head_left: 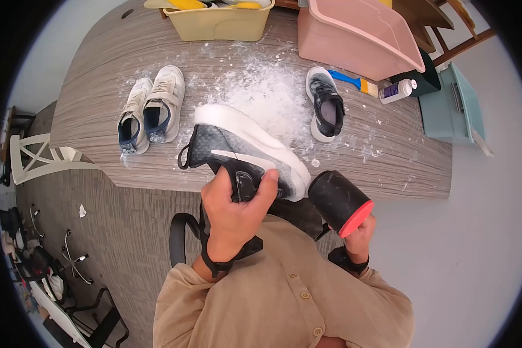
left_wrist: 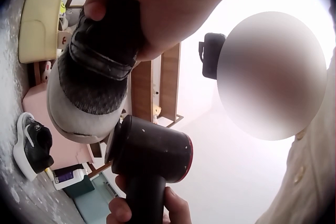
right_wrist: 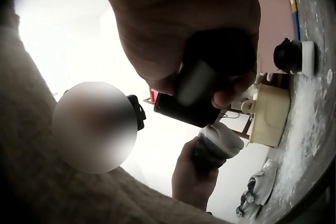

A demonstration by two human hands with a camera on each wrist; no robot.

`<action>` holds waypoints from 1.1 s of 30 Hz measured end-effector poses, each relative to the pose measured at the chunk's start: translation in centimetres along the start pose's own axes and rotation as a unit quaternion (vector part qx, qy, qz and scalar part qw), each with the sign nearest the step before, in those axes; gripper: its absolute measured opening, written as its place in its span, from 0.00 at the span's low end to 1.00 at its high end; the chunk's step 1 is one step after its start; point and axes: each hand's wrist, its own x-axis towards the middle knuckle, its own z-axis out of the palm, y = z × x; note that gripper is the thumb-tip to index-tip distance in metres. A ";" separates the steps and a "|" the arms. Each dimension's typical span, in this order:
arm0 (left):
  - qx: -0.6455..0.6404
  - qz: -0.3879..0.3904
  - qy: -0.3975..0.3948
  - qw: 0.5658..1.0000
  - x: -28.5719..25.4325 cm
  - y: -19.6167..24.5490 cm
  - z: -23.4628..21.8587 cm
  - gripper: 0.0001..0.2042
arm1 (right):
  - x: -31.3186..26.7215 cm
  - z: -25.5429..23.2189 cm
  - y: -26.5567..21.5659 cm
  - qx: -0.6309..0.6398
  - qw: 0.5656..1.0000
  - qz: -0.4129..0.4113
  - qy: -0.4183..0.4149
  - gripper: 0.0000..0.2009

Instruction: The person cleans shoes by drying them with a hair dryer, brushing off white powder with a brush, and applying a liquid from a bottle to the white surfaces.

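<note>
My left hand (head_left: 235, 217) grips a black and grey sneaker (head_left: 211, 144) at its ankle opening, raised near the table's front edge. Its thick white sole faces away from me, and pale powder dusts the toe. In my right hand (head_left: 362, 236) is a black hair dryer (left_wrist: 152, 148) with a red rear rim, held by the handle. The dryer's nozzle end sits right beside the sneaker's toe in the left wrist view. A matching sneaker (head_left: 325, 104) stands on the table (head_left: 388, 165), and a pair of off-white shoes (head_left: 166, 101) stands at the left.
White powder (head_left: 267, 90) is spread over the table's middle. Along the back are a yellow bin (head_left: 220, 24) and a pink bin (head_left: 359, 43). A blue-handled brush (head_left: 348, 79) and a white bottle (head_left: 395, 91) lie before the pink one. A teal container (head_left: 449, 107) stands at the right edge.
</note>
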 end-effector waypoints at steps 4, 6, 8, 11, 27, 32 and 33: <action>0.006 0.011 -0.016 1.000 0.0 0.1 -0.4 0.11 | 0.2 -0.1 -0.1 -0.004 1.000 0.001 -0.013 0.05; 0.024 -0.010 -0.039 0.999 -0.3 0.4 -0.9 0.09 | 0.3 -0.1 -0.2 -0.002 1.000 0.010 -0.016 0.05; 0.018 0.046 -0.024 0.998 0.1 0.2 -0.6 0.11 | 0.3 -0.2 -0.1 0.006 1.000 0.023 -0.016 0.05; 0.007 0.061 -0.035 0.997 0.2 0.1 -0.5 0.14 | 0.2 -0.4 0.3 0.034 0.998 0.045 -0.014 0.06; 0.057 0.204 -0.130 0.969 -0.1 0.0 -0.1 0.14 | 1.1 -0.8 0.2 -0.028 0.999 -0.040 -0.010 0.10; 0.049 0.225 -0.142 0.963 -0.1 -0.4 0.4 0.14 | 1.9 0.2 -1.0 0.033 0.999 0.009 -0.011 0.03; 0.052 0.224 -0.145 0.962 -0.2 -0.6 0.6 0.14 | 2.0 0.5 -1.2 0.044 0.999 0.005 -0.005 0.04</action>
